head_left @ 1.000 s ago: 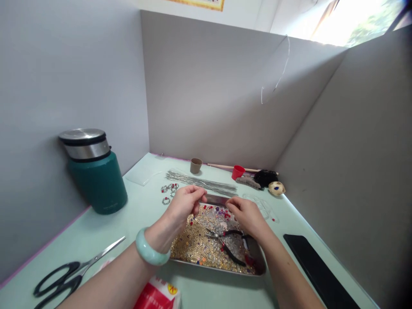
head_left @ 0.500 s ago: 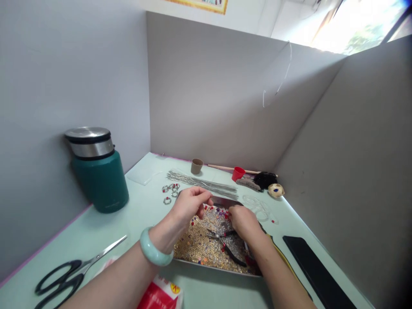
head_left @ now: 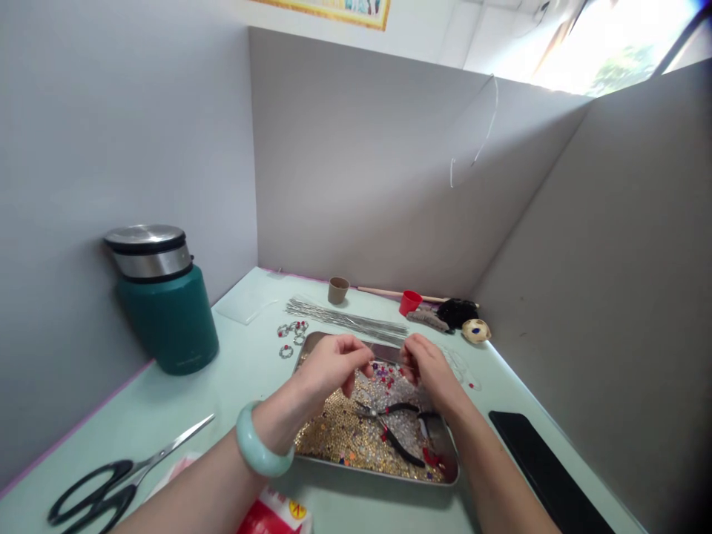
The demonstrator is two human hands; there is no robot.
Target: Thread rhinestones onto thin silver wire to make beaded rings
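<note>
Both my hands hover over the far part of a metal tray (head_left: 403,475) filled with gold, clear and coloured beads (head_left: 328,423). My left hand (head_left: 339,361), a pale green bangle (head_left: 262,439) on its wrist, has thumb and forefinger pinched together; what sits between them is too fine to make out. Opposite it, my right hand (head_left: 421,361) is closed with its fingertips together, their grip hidden or too small to see. Black-handled pliers (head_left: 397,430) lie on the beads below my hands.
Left of the tray are scissors (head_left: 127,475) and a green flask (head_left: 167,311). Small beaded rings (head_left: 285,351), a bundle of metal wires (head_left: 345,319), a brown cup (head_left: 338,291) and a red cup (head_left: 410,302) lie beyond. A black slab (head_left: 545,463) rests at right, a red packet (head_left: 278,512) in front.
My right hand has lifted from the beads and moved slightly up and right. My left hand stays pinched, shifted a little. More of the tray shows.
</note>
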